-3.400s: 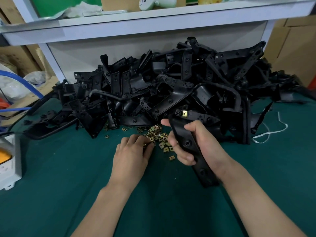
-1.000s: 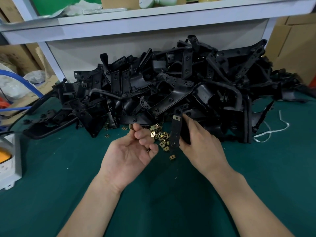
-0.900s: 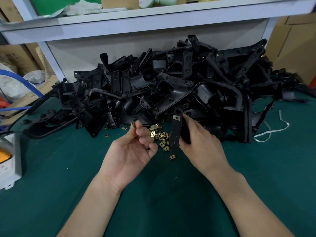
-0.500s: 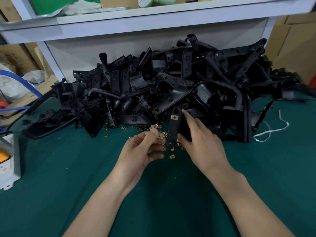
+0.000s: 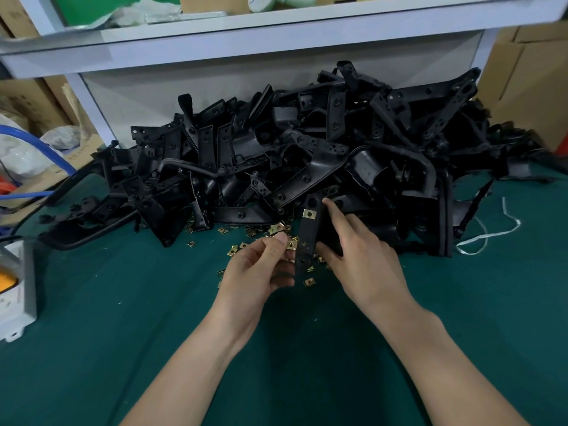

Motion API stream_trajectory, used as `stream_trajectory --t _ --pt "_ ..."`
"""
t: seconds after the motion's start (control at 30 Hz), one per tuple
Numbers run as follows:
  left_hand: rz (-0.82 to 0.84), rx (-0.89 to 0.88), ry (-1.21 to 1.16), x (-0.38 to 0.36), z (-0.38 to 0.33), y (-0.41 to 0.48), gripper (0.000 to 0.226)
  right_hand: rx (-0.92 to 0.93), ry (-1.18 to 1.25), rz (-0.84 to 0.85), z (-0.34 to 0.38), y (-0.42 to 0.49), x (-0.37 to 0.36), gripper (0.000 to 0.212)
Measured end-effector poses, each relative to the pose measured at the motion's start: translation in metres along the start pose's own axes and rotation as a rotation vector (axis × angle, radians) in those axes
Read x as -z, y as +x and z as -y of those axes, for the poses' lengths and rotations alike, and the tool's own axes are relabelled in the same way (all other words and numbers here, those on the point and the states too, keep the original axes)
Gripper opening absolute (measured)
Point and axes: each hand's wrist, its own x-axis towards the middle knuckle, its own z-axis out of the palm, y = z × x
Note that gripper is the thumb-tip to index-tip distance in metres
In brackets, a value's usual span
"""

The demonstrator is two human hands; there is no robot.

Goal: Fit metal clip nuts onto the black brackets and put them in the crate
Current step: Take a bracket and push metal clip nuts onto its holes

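**Two hands fitting a brass-coloured clip nut to a black bracket**

Head view: A narrow, flat black plastic bracket (image 5: 307, 238) is held above a dark green table mat (image 5: 123, 302), just in front of a large heap of black brackets (image 5: 307, 149). Its long axis runs nearly upright, with the top leaning slightly right and away. One square, brass-coloured metal clip nut (image 5: 309, 214) already sits on its upper end. The right hand (image 5: 359, 256) grips the bracket from the right, index finger stretched up along its edge. The left hand (image 5: 258, 272) pinches a second clip nut (image 5: 292, 243) between thumb and forefinger, touching the bracket's left edge near mid-length. Beneath, loose clip nuts (image 5: 276, 230) lie scattered on the mat. Printing on the brown cardboard box (image 5: 27, 103) at left is too blurred to read.
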Motion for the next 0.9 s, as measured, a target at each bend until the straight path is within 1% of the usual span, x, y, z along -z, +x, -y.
stream_trajectory --t 0.3,0.5,0.63,0.73,0.77,0.9 --pt "-0.070 -0.093 0.104 0.000 0.004 0.000 0.030 0.017 -0.004 0.008 0.002 -0.001 0.001 0.075" --pt "-0.077 -0.092 0.123 -0.004 0.006 -0.003 0.029 0.025 -0.009 0.022 0.005 -0.002 0.003 0.075" --pt "-0.119 -0.188 0.201 -0.012 0.010 -0.009 0.025 0.007 -0.005 0.006 0.006 -0.003 0.005 0.073" --pt "-0.094 -0.217 0.249 -0.025 0.017 -0.016 0.038 -0.006 0.017 -0.010 0.008 -0.005 0.007 0.074" --pt "-0.097 -0.226 0.266 -0.029 0.019 -0.018 0.039 -0.006 0.027 -0.022 0.009 -0.006 0.007 0.074" --pt "-0.227 -0.271 0.331 -0.032 0.022 -0.017 0.032 -0.003 -0.016 -0.091 0.015 -0.007 0.006 0.069"
